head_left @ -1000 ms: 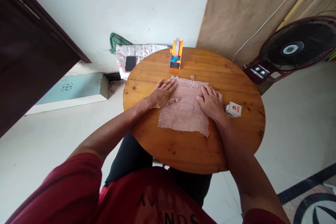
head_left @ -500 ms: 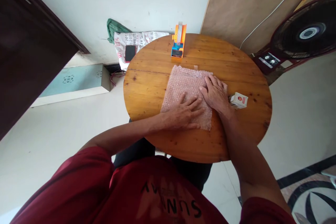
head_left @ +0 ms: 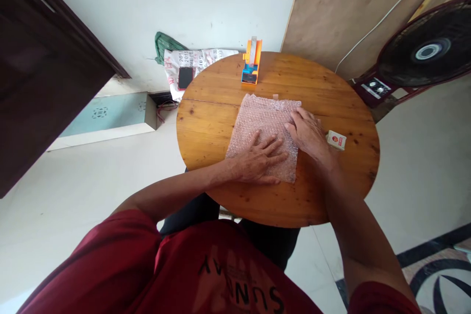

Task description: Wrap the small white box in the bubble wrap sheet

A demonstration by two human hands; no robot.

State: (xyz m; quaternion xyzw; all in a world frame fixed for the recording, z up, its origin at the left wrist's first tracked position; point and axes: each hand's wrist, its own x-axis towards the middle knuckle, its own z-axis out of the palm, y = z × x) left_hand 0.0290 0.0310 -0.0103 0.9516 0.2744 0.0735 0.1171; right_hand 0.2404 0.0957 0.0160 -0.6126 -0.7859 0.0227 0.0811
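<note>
A pinkish sheet of bubble wrap lies flat in the middle of a round wooden table. My left hand rests palm down on its near edge, fingers spread. My right hand presses flat on the sheet's right side, fingers stretched toward the middle. Neither hand holds anything. A small white carton with a red mark sits on the table just right of my right hand.
An orange and blue tape dispenser stands at the table's far edge. Behind the table a printed sack carries a dark phone. A floor fan stands at the right. A dark wooden door is at the left.
My left hand slid from the sheet's far left corner down to its near edge. The right hand stayed on the sheet's right side. The camera shifted slightly.
</note>
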